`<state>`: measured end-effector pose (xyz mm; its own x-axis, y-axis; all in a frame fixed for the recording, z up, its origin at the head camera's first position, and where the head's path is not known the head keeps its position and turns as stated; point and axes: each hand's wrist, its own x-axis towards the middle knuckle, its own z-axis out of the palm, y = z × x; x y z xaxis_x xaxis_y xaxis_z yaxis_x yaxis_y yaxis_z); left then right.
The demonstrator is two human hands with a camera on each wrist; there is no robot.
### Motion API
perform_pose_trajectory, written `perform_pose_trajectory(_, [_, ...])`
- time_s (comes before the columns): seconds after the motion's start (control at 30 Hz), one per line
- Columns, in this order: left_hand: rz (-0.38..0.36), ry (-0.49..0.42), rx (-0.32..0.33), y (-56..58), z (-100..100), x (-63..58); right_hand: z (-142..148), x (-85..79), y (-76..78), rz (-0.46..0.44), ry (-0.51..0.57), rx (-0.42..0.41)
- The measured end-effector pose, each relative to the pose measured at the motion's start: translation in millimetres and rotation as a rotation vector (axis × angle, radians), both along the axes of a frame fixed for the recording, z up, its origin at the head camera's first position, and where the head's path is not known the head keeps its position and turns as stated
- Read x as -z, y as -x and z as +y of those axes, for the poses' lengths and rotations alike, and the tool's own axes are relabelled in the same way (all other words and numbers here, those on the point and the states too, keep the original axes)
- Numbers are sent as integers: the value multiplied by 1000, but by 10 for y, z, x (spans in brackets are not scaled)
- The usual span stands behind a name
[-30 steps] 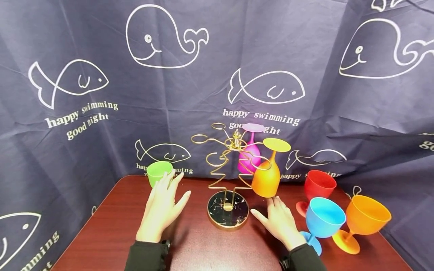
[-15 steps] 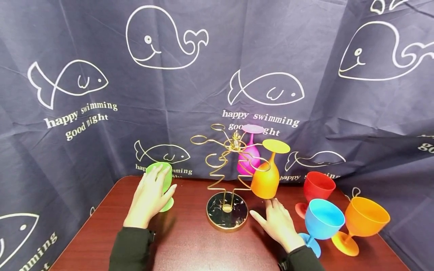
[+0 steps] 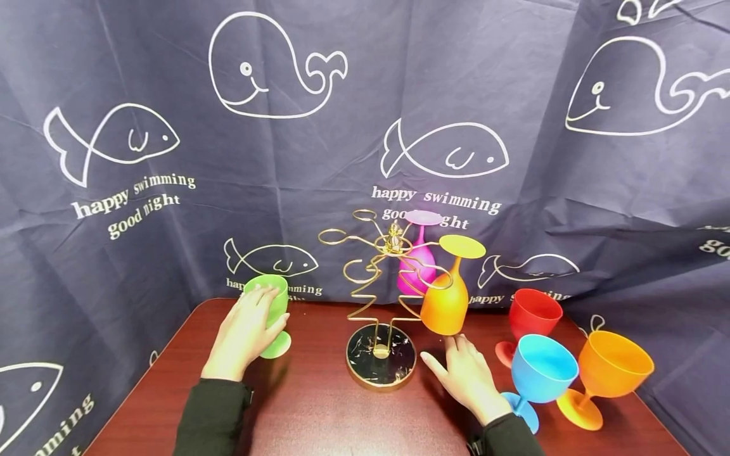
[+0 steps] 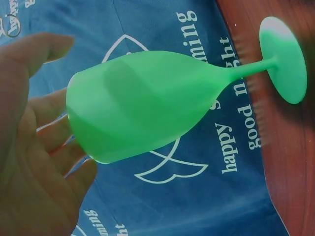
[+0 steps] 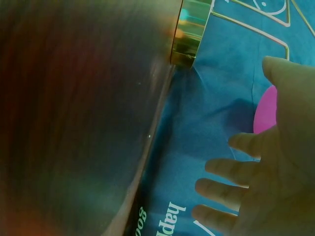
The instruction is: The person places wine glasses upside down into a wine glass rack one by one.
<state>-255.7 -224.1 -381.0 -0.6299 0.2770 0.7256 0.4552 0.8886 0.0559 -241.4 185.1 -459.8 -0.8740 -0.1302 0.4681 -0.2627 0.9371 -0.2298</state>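
Observation:
A green goblet [image 3: 277,306] stands upright on the left of the table. My left hand [image 3: 241,330] is at its bowl; in the left wrist view the extended fingers reach behind the goblet [image 4: 142,105] while the thumb stays apart from it. My right hand [image 3: 469,375], fingers spread, is low over the table just right of the rack's round black base [image 3: 381,362]. Above its fingertips an orange goblet [image 3: 447,305] hangs upside down on the gold wire rack [image 3: 393,246]. The right wrist view shows nothing in that hand [image 5: 275,162].
A magenta goblet [image 3: 418,269] hangs upside down at the back of the rack. Red [image 3: 535,315], blue [image 3: 544,370] and orange [image 3: 613,365] goblets stand upright at the right. Behind the brown table [image 3: 319,405] hangs a dark printed curtain [image 3: 319,164].
My left hand has moved left and toward me, from in front of the green goblet to its left side, uncovering its foot. The right hand has stayed nearly still.

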Motion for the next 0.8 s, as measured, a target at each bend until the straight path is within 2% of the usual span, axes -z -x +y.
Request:
perform_pose_trajectory(0.2, [21, 13, -8, -14, 2, -31, 3, 1, 6, 1, -2, 2])
perform_pose_trajectory(0.43, [86, -10, 24, -25, 10, -47, 8, 9, 9, -12, 3, 4])
perform_pose_trajectory(0.8, [102, -34, 12, -161, 30, -112, 4, -13, -1, -18, 6, 3])
